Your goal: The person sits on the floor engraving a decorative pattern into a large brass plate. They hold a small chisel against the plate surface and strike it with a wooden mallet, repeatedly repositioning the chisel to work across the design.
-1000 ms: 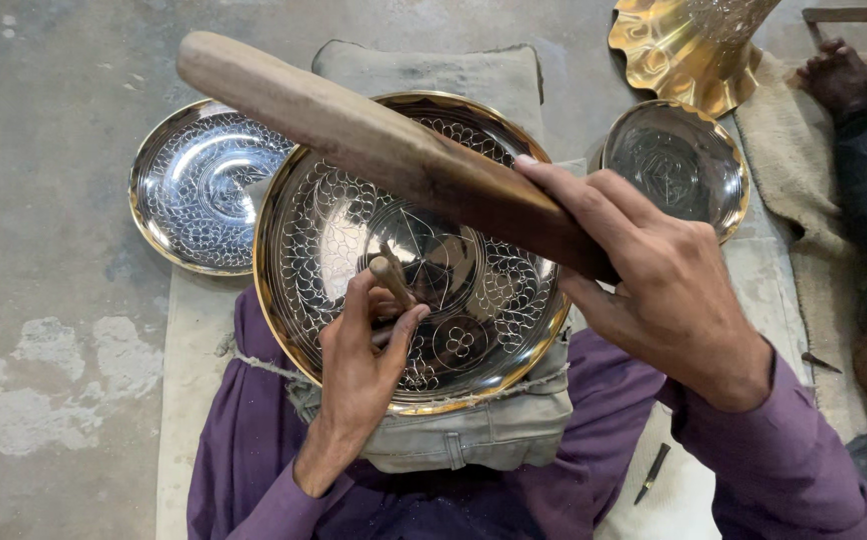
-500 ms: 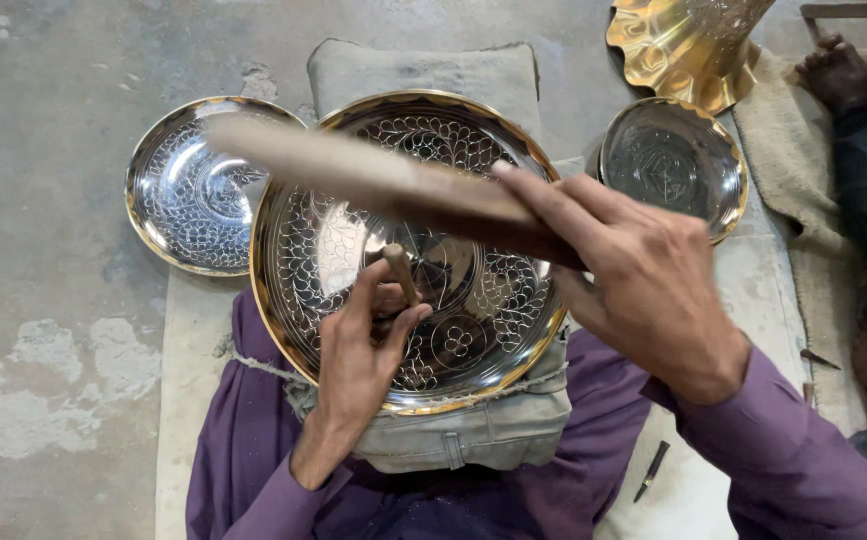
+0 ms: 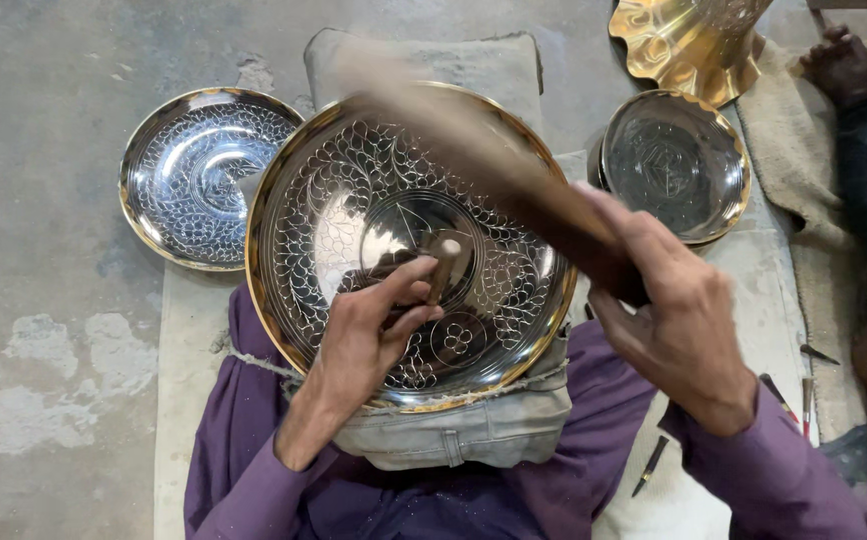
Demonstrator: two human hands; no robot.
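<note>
- Nearest, purple sleeves and lap; a folded grey cloth [image 3: 474, 430] sits on the knees, under the near rim of the plate
- The left hand [image 3: 369, 335] is closed in a pinch on a short metal punch [image 3: 442, 265]; the punch stands tilted, its tip on the plate just left of the centre
- The right hand [image 3: 674, 320] is wrapped shut round the dark end of a wooden mallet [image 3: 514, 175]; the mallet slants up and left over the plate and is blurred, so whether it touches the punch I cannot tell
- The plate [image 3: 334, 190], large, round, gold-rimmed, its silvery face cut with leaf and scroll work, rests on the lap and tips toward the wearer
- A few thin tools [image 3: 651, 466] lie on the pale mat to the right of the lap
- Further left, a smaller engraved dish [image 3: 189, 175] lies flat on the concrete floor [image 3: 44, 150], just beside the plate's rim
- Further right, a plain bowl [image 3: 674, 165] sits on the mat, near the plate but apart from it
- Beyond, a wavy-edged brass piece [image 3: 689, 40]; at the far right, another person's foot [image 3: 849, 65] and dark trouser leg
</note>
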